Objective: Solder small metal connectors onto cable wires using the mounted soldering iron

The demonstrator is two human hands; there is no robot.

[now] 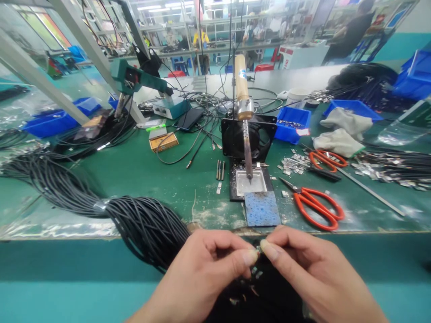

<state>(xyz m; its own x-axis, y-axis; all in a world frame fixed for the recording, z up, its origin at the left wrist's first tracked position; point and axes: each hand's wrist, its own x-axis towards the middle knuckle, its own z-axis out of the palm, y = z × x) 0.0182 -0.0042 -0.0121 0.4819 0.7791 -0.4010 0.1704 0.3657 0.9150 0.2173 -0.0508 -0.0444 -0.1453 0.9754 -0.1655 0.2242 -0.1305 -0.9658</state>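
Observation:
Just below the bench edge, my left hand (pixel 218 264) and my right hand (pixel 299 264) meet fingertip to fingertip. Both are pinched on a small shiny connector piece (pixel 258 249), mostly covered by the fingers. Below them, several little metal pieces (pixel 257 272) lie on black cloth. A soldering iron (pixel 247 134) points tip down over a pale metal tray (pixel 240 186), beyond the hands. In front of that tray lies a blue sponge (pixel 261 208). A thick bundle of black cables (pixel 144 224) hangs over the bench edge left of my left hand.
Orange-handled scissors (pixel 316 206) lie right of the sponge, with a second orange pair (pixel 326 159) behind. Loose metal connector shells (pixel 292 165) are scattered nearby. A black fan (pixel 225 139) stands behind the iron, beside a blue bin (pixel 294 121). More cables (pixel 397 166) lie far right.

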